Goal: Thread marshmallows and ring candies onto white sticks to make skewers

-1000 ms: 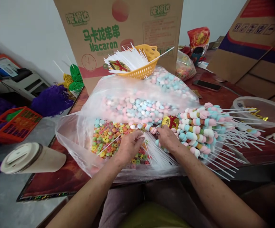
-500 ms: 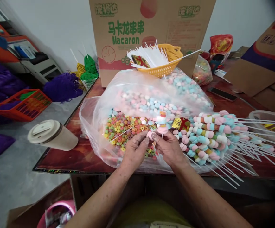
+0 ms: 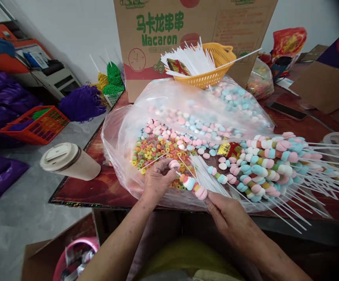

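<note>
My left hand [image 3: 159, 177] pinches a pink marshmallow [image 3: 173, 164] at the tip end of a white stick. My right hand [image 3: 223, 210] is closed round the lower part of that skewer [image 3: 190, 183], just below its lowest pink marshmallow. White, blue and pink marshmallows and small gummy rings are threaded on it, tilted up to the left. Beneath my hands lie loose gummy rings [image 3: 152, 150] and marshmallows [image 3: 187, 136] on a clear plastic bag [image 3: 119, 156]. Loose white sticks [image 3: 207, 175] lie just behind the skewer. Right of them is a pile of filled skewers [image 3: 263, 168].
A lidded paper cup [image 3: 70, 160] leans at the table's left. Behind the bag stand a yellow basket [image 3: 206, 80] of white sticks and a large cardboard box [image 3: 163, 43]. A phone [image 3: 286, 111] lies at the right. A pink bucket [image 3: 59, 261] is below the table edge.
The skewer has gone from upright to tilted left. My right hand has moved lower and right; my left hand has brought the pink marshmallow to the stick's tip. The view has shifted slightly.
</note>
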Tool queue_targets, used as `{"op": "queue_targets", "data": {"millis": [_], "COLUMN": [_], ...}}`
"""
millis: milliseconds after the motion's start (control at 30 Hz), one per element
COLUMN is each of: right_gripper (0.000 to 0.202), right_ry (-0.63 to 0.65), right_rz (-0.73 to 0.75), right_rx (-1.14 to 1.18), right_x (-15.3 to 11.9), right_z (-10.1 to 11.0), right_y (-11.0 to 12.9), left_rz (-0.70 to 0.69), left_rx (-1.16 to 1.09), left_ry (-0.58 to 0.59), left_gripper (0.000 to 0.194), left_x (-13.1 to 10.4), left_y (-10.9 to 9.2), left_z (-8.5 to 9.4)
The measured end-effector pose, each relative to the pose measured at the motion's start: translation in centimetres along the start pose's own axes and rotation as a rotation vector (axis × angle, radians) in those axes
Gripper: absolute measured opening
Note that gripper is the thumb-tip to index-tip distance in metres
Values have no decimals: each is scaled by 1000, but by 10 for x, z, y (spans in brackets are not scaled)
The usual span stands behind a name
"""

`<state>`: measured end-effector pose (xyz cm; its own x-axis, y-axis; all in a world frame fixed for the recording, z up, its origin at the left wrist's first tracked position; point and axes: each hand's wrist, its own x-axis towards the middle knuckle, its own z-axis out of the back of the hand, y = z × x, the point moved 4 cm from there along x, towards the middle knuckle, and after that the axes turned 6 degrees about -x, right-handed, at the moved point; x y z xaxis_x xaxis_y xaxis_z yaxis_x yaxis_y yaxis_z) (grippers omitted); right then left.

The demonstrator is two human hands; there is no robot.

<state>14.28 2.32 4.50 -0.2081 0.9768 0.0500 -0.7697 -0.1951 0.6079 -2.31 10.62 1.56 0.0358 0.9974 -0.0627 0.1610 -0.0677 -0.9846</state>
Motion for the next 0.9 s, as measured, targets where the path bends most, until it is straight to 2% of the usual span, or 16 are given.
{"op": "queue_targets", "data": {"millis": [167, 300, 367, 500, 600, 700, 900], "right_gripper": [28, 27, 27, 25, 27, 29, 28], "right_ry": [-14, 26, 60, 91, 96, 127, 142], "right_rz": [11, -35, -70, -88, -68, -58, -117], "right_rx": [-167, -318, -372, -400, -360, -326, -330], "right_x": [3, 4, 3, 1, 0, -1, 3], "right_z": [-6, -8, -8, -7, -5, -5, -9], "right_y": [2, -6, -11, -13, -8, -4, -3], "left_rz": [-134, -274, -300, -240, -133, -75, -195], "left_rx": [246, 458, 508, 413, 271, 225, 322], "left_ry": [25, 40, 77, 161, 110, 46, 4], "left_gripper": [22, 23, 23, 22, 23, 21, 20], "left_x": [-7, -13, -15, -14, -10, -8, -10], "left_y": [0, -4, -5, -5, 0, 5, 8], "left_z": [-3, 0, 0, -3, -3, -2, -1]}}
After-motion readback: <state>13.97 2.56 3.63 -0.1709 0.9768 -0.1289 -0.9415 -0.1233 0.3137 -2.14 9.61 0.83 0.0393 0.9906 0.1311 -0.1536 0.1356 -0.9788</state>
